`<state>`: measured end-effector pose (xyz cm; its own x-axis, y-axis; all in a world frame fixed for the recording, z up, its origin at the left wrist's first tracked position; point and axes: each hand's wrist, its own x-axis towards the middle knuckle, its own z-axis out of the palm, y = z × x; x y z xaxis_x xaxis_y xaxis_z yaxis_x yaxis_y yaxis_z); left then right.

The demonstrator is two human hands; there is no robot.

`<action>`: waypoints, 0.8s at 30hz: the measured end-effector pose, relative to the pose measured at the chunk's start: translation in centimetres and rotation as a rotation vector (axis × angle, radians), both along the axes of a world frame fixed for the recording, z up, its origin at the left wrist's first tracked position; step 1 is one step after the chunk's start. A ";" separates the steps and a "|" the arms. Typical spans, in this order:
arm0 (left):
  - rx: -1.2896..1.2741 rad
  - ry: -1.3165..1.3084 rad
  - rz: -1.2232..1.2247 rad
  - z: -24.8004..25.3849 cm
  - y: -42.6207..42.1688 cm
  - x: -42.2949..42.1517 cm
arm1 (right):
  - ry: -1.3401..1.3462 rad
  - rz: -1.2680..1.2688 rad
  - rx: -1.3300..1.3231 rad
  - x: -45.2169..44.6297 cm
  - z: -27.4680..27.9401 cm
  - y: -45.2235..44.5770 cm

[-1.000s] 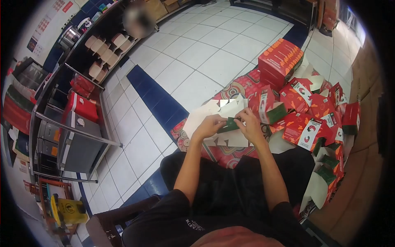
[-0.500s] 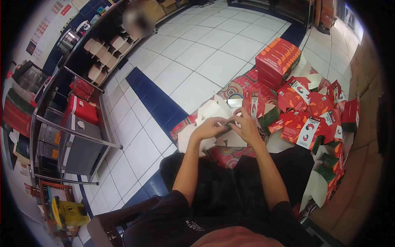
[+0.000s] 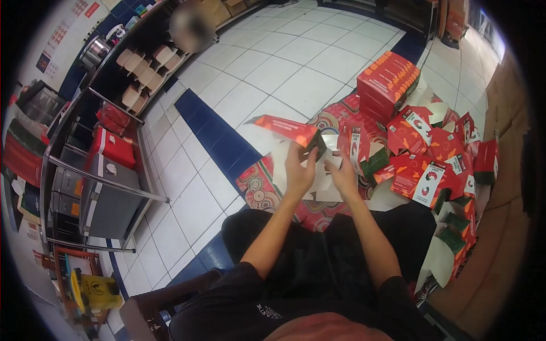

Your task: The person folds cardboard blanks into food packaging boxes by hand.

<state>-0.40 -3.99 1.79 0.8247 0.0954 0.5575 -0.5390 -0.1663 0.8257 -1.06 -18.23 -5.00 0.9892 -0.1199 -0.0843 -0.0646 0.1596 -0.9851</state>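
My left hand (image 3: 300,171) grips a partly folded red cardboard box (image 3: 289,128) by its near end, with the thumb against the dark green side. The box is tilted; its red printed face points up and a loose flap sticks out at the far left. Close to its right end is my right hand (image 3: 343,176), fingers apart and slightly bent, apparently holding nothing. Below both hands lies white-sided cardboard (image 3: 324,190) on a red patterned cloth (image 3: 259,184). A red printed carton (image 3: 355,145) sits just beyond my right hand.
To the right is a pile of unfolded red cartons (image 3: 418,176). A stack of folded red boxes (image 3: 388,85) stands at the cloth's far end. On the left are a metal-framed rack (image 3: 108,187) and a grey case (image 3: 116,196). Stacked cardboard (image 3: 483,250) lines the right side.
The box in my left hand has turned over and risen, so its red face now shows instead of the white inside. My right hand has come away from the left and lowered slightly.
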 end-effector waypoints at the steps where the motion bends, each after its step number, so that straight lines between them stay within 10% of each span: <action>1: 0.108 -0.057 0.024 -0.4 -0.1 -0.2 | -0.006 -0.035 0.061 0.3 -0.4 -0.4; 5: 0.408 -0.142 0.072 -0.3 -1.1 -1.2 | -0.099 -0.109 0.183 0.0 0.2 -0.5; 10: 0.488 -0.231 0.155 -1.4 -1.0 -1.0 | -0.480 -0.181 -0.507 -0.9 2.9 -0.8; 16: 0.077 0.046 0.162 -1.4 0.5 0.5 | -0.720 -0.048 -0.834 -2.4 5.0 -0.2; 24: -0.026 0.191 0.015 -2.1 0.2 0.8 | -0.547 0.001 -0.635 -2.2 3.1 0.2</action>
<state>0.39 -3.83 -0.29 0.9136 0.1212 0.3882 -0.3697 -0.1506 0.9169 -3.30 -18.05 -1.95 0.8712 0.0184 0.4906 0.4487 -0.4356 -0.7804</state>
